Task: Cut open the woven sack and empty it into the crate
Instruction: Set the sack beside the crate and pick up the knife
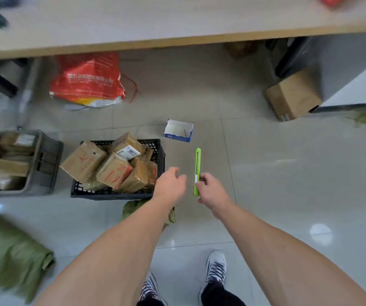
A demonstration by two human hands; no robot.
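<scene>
Both hands are reaching forward over the pale glossy tiled floor (266,173). The right hand (210,191) is gripping one bright green plastic utility knife (197,171), its tip pointing to twelve o'clock. The left hand (170,182) is hanging just beside the knife at nine o'clock, fingers loosely curled and holding nothing. One crumpled green woven sack (131,209) is lying under the left forearm at seven o'clock. A second green woven sack (7,250) is lying well apart at eight o'clock. One black perforated plastic crate (120,196) is sitting at nine o'clock from the hands, carrying at least six brown cardboard parcels (113,173). One grey plastic crate (47,160) is standing beyond it. One small white-and-blue open carton (178,130) is lying at twelve o'clock, and one red woven bag (87,80) at eleven.
</scene>
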